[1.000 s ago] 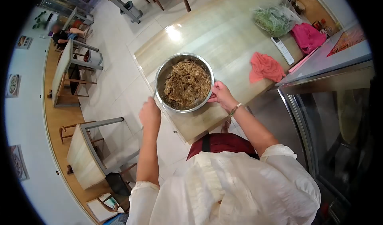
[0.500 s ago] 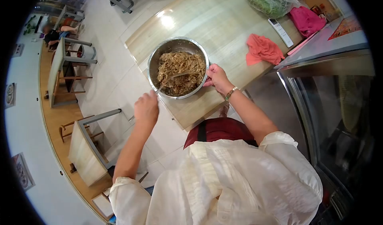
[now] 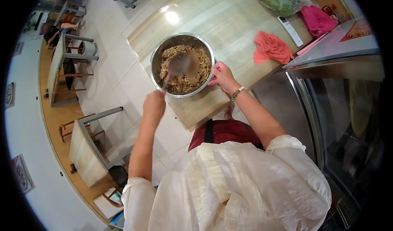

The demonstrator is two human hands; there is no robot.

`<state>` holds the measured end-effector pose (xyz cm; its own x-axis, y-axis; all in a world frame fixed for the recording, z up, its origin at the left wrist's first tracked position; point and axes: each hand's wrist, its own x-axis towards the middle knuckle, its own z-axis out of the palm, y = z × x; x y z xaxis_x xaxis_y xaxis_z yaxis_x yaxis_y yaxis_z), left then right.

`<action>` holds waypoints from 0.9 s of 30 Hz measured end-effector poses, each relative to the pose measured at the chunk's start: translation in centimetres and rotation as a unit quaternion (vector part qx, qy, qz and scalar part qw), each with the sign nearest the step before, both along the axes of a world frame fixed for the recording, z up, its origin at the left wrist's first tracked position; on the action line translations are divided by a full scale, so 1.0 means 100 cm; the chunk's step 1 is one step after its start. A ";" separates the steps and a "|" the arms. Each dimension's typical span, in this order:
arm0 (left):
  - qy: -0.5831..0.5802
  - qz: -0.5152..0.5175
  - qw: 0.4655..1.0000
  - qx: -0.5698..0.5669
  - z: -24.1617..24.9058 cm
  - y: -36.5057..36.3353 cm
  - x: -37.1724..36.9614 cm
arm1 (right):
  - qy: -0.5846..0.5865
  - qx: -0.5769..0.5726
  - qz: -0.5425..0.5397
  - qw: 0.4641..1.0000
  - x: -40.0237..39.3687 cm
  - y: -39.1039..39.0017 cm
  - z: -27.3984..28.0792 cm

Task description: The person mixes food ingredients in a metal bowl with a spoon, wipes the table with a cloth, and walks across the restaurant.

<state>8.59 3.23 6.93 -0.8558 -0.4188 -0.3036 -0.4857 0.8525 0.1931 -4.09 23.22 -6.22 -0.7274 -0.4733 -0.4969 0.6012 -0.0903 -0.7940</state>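
A round steel mixing bowl (image 3: 153, 73) stands at the corner of the wooden table, filled with a brown, chopped, moist-looking mixture (image 3: 194, 79). My left hand (image 3: 154, 106) is closed round the handle of a large metal spoon (image 3: 183, 64), whose broad head is blurred over the mixture. At the bowl's right side, my right hand (image 3: 224, 77) pinches the rim between thumb and fingers. A beaded bracelet (image 3: 238, 92) circles that wrist.
A crumpled coral cloth (image 3: 272, 48), a white remote-like device (image 3: 290, 31), a pink bag (image 3: 317, 20) and a plastic bag of greens (image 3: 279, 0) lie on the table (image 3: 229, 26). A glass-fronted cabinet (image 3: 335, 120) stands right. A person (image 3: 53, 32) sits far left.
The spoon's head has lifted and turned, showing its broad face over the mixture. My left hand has shifted slightly right. My right hand keeps its grip on the rim.
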 end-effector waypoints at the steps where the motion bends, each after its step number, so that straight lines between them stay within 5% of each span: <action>1: 0.006 -0.002 0.999 0.040 -0.003 0.010 0.016 | -0.006 -0.009 -0.001 1.000 0.000 0.001 0.002; 8: -0.028 -0.033 0.999 0.016 -0.032 0.023 -0.005 | -0.008 -0.014 -0.006 1.000 0.000 0.002 -0.001; 12: -0.033 0.057 0.998 -0.006 -0.007 0.017 -0.008 | -0.017 -0.013 -0.011 1.000 -0.002 0.002 0.001; 14: 0.009 -0.009 0.998 0.055 -0.011 0.037 0.007 | -0.018 -0.017 0.002 1.000 -0.001 0.003 0.000; 17: -0.076 -0.032 0.996 0.044 -0.041 0.046 -0.006 | -0.011 -0.019 -0.004 1.000 0.000 0.002 -0.003; 22: 0.010 -0.023 1.000 -0.012 -0.014 0.012 -0.018 | -0.021 -0.009 -0.007 1.000 0.003 0.004 0.004; 27: -0.070 -0.116 0.990 -0.038 -0.016 0.027 0.032 | -0.018 0.007 -0.014 1.000 0.001 0.001 0.006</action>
